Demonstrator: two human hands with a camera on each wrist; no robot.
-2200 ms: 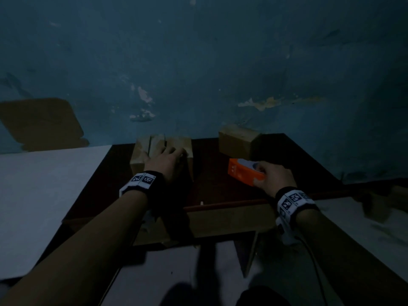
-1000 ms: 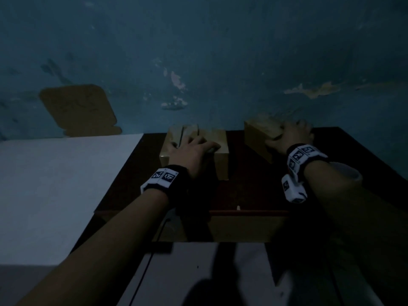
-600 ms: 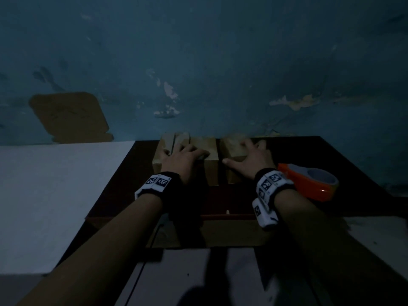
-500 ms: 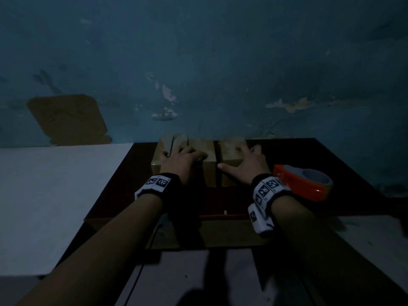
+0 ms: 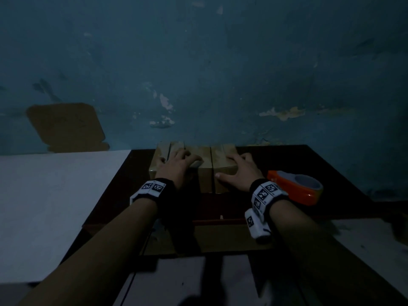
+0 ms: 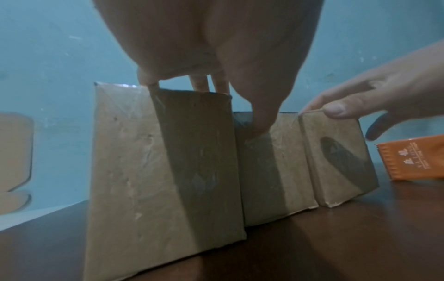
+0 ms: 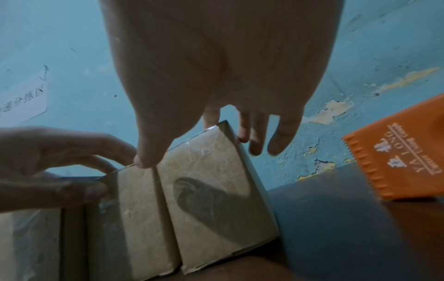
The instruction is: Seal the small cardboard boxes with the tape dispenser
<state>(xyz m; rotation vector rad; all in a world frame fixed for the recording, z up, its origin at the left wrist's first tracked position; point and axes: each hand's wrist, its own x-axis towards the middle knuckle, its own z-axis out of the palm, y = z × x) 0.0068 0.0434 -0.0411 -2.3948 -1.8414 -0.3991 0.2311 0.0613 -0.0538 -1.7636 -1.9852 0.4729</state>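
Our left hand (image 5: 176,166) and right hand (image 5: 239,173) rest, fingers spread, on the boxes (image 5: 204,164), seemingly all taped; dispenser (image 5: 295,189) idle on the bench (image 5: 331,173).

The boxes (image 5: 205,155) stand side by side in a row at the far edge of the table (image 5: 331,173), at 12 o'clock, close to the wall (image 5: 220,74). The left hand (image 5: 176,166) rests on top of the left boxes. The right hand (image 5: 240,173) rests on the box at the right end. The tape dispenser (image 5: 295,188) lies on the table at 2 o'clock, just right of the right hand.
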